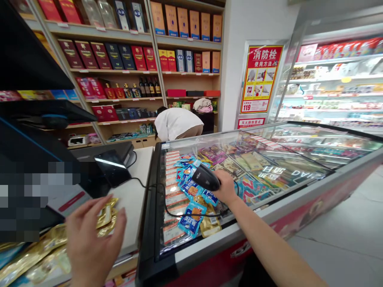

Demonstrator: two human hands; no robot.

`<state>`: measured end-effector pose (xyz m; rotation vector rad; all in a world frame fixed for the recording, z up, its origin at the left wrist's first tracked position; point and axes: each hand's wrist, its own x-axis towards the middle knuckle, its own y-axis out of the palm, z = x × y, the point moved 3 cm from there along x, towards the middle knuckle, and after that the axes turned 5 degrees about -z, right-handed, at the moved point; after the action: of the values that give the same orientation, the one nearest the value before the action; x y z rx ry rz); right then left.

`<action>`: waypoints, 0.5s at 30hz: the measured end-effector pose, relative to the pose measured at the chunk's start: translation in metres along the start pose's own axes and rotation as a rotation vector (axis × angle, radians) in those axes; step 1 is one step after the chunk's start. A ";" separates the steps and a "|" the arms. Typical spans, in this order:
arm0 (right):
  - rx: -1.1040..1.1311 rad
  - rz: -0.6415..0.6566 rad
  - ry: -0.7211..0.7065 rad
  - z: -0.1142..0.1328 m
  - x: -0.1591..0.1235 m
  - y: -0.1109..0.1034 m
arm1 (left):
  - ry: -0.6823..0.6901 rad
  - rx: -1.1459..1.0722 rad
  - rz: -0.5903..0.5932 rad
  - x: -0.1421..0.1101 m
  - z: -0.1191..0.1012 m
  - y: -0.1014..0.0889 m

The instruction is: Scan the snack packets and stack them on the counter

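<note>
My right hand [225, 187] is wrapped round the handle of a black barcode scanner [206, 178], held over the glass lid of a chest freezer. Under and around the scanner lie several small blue snack packets [191, 218] and a gold packet [210, 226] on the glass. The scanner's black cable [179, 215] loops across the lid to the counter. On the left, my left hand [92, 239] is above the counter, thumb and fingers spread apart. Small gold packets [107, 217] show just beyond its fingers; whether they touch it is unclear.
Long gold packets [38, 255] lie at the counter's lower left, below a dark monitor [32, 147]. A phone-like black device [113, 168] stands on the counter [140, 163]. The chest freezer [299, 191] stretches right. Behind it, a person in white [178, 121] bends before shelves of boxes.
</note>
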<state>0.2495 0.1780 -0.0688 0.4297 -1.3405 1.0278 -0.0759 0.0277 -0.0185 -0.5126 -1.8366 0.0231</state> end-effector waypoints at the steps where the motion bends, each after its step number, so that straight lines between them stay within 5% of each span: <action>1: 0.001 -0.014 0.004 0.000 0.001 -0.001 | 0.061 -0.038 0.059 0.003 -0.017 0.019; 7: 0.014 -0.050 0.058 0.000 0.003 -0.003 | -0.001 -0.206 0.626 -0.009 -0.069 0.123; 10: 0.024 -0.047 0.063 -0.001 0.003 -0.002 | -0.077 -0.034 0.858 -0.020 -0.079 0.139; 15: 0.050 -0.069 0.053 -0.001 0.005 -0.002 | -0.107 0.211 1.099 -0.027 -0.088 0.137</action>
<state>0.2514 0.1793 -0.0641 0.4797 -1.2468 1.0107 0.0566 0.1211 -0.0504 -1.3164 -1.4201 0.9808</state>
